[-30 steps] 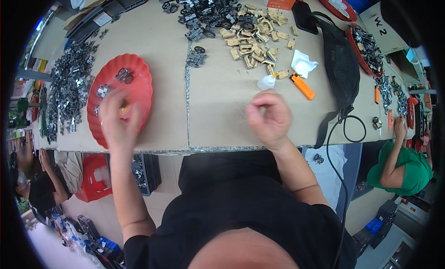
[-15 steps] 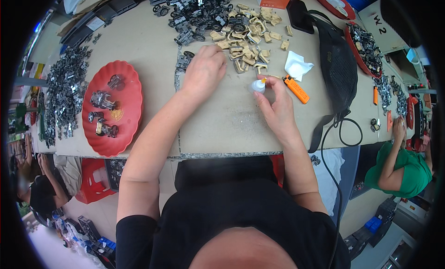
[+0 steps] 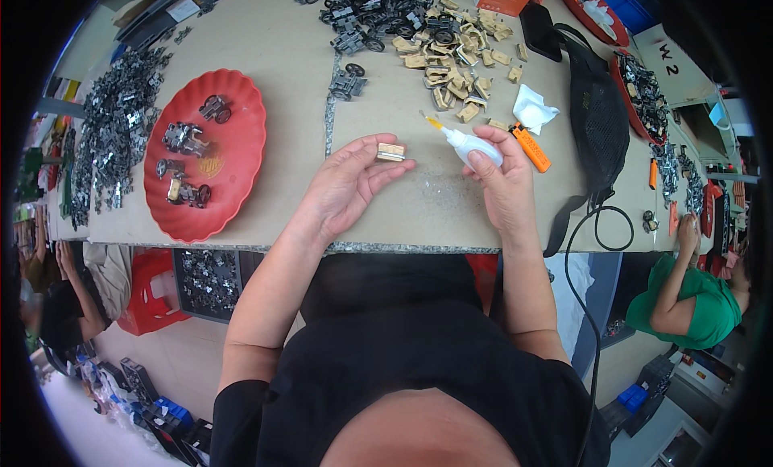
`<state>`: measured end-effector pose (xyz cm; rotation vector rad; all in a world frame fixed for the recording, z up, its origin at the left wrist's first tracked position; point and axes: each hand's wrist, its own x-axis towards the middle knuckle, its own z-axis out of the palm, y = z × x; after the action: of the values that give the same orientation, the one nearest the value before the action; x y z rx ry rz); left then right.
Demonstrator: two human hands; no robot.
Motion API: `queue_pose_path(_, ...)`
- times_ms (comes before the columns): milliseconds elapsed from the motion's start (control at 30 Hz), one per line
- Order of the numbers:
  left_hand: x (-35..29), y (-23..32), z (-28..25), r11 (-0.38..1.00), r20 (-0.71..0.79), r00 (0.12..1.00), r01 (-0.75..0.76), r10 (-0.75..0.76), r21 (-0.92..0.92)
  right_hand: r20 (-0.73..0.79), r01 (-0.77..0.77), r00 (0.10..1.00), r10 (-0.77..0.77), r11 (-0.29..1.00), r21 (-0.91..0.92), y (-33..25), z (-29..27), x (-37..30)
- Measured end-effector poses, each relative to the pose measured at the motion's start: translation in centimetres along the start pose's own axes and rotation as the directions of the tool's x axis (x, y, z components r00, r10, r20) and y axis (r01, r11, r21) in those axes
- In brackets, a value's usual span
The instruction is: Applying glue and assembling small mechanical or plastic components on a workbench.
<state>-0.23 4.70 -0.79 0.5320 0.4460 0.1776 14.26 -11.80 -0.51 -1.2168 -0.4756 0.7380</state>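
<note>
A small beige part (image 3: 391, 151) was held at the fingertips of the left hand (image 3: 345, 183), a white bottle (image 3: 463, 143) gripped by the right hand (image 3: 509, 181). Dispensing seemed readied; the yellow nozzle (image 3: 436, 124), clear of the part, apparently needed aligning. The part was held between the hands, inward from the table's (image 3: 419, 229) near edge.

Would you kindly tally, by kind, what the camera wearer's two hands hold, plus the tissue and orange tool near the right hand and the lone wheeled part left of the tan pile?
Tan piece, in left hand: 1
Bottle, in right hand: 1
Tissue: 1
Orange tool: 1
Wheeled part: 1
Total: 5
</note>
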Motion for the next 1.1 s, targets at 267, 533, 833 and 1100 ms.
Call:
queue_pose_path(267, -1.0, -1.0, -0.1, 0.951, 0.068, 0.991, -0.127, 0.113, 0.28, -0.051, 0.009, 0.999, 0.013, 0.908, 0.42, 1.1, 0.7, 0.4)
queue_pose_path(533, -0.6, -1.7, -0.1, 0.914, 0.104, 0.988, -0.146, 0.114, 0.378, -0.038, -0.051, 0.996, 0.076, 0.896, 0.441, 1.1, 1.6, 0.3)
queue_pose_path(833, 0.3, -3.4, 2.4, 0.769, 0.125, 0.932, -0.351, 0.339, 0.535, -0.019, -0.074, 0.996, 0.089, 0.914, 0.398, 2.0, 5.3, -1.1)
queue_pose_path(1100, -4.5, -0.9, 0.8, 0.68, 0.139, 0.93, -0.344, 0.339, 0.647, 0.048, 0.074, 0.78, -0.624, 0.015, -0.997, -1.6, -3.3, 0.9)
